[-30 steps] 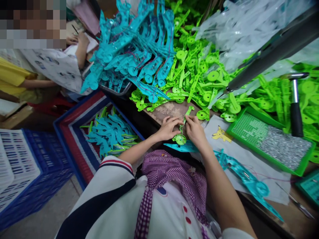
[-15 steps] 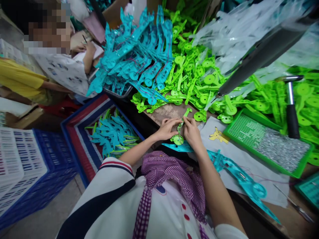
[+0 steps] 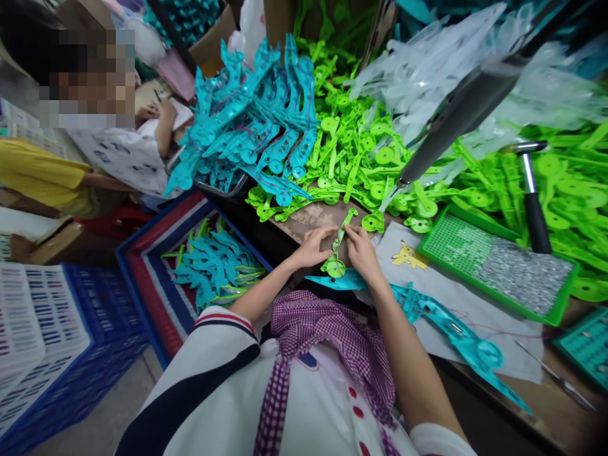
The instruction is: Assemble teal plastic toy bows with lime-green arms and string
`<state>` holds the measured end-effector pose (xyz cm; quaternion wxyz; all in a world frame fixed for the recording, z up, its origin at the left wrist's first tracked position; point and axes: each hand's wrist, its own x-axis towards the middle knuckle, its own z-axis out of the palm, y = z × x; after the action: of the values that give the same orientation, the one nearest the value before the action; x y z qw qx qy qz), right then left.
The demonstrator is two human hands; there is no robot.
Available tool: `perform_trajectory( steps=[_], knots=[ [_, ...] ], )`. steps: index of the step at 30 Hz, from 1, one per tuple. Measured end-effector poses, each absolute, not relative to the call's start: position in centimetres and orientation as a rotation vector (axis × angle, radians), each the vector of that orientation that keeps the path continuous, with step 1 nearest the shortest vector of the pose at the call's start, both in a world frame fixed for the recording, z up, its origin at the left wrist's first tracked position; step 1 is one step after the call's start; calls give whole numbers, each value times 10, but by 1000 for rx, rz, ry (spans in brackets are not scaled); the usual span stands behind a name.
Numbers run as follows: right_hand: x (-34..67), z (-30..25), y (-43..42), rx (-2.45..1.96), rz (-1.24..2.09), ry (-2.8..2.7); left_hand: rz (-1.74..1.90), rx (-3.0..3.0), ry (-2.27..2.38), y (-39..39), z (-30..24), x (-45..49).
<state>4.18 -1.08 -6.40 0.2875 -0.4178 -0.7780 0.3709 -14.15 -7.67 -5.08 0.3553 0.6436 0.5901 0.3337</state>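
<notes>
Between my two hands is a green plastic part (image 3: 336, 268), long and narrow with a round disc at its near end. My left hand (image 3: 313, 248) grips its left side with thumb and fingers. From the right, my right hand (image 3: 361, 251) pinches the same part near its upper half. Beneath my right wrist lies a long blue plastic piece (image 3: 456, 329), reaching from under the hands to the right along the table edge, with a thin dark red wire by it. A grey cloth (image 3: 408, 278) with a yellow cartoon figure lies under it.
A green tray (image 3: 503, 272) of small metal pieces, a hammer (image 3: 534, 209) and a hanging electric screwdriver (image 3: 456, 120) are at right. Green parts (image 3: 351, 145) and blue parts (image 3: 256, 120) are heaped behind. A lined crate (image 3: 142, 266) stands left, near a seated person (image 3: 123, 152).
The view has shifted slightly, so the bench things sit a little further left. Both hands stay on the green part, with small finger movement only.
</notes>
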Motion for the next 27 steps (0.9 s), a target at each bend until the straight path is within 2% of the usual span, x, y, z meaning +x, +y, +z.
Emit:
perform_trajectory(
  steps=[7, 13, 18, 27],
  knots=[
    [41, -67, -10, -1094, 983, -2084, 1013, 1468, 1554, -68, -46, -127],
    [37, -66, -12, -1105, 909, -2142, 912, 1590, 1740, -77, -39, -116],
    [34, -64, -13, -1118, 840, -2201, 994, 1749, 1823, -77, -43, -124],
    [33, -67, -11, -1101, 789, -2195, 914, 1752, 1863, -61, -47, -130]
  ],
)
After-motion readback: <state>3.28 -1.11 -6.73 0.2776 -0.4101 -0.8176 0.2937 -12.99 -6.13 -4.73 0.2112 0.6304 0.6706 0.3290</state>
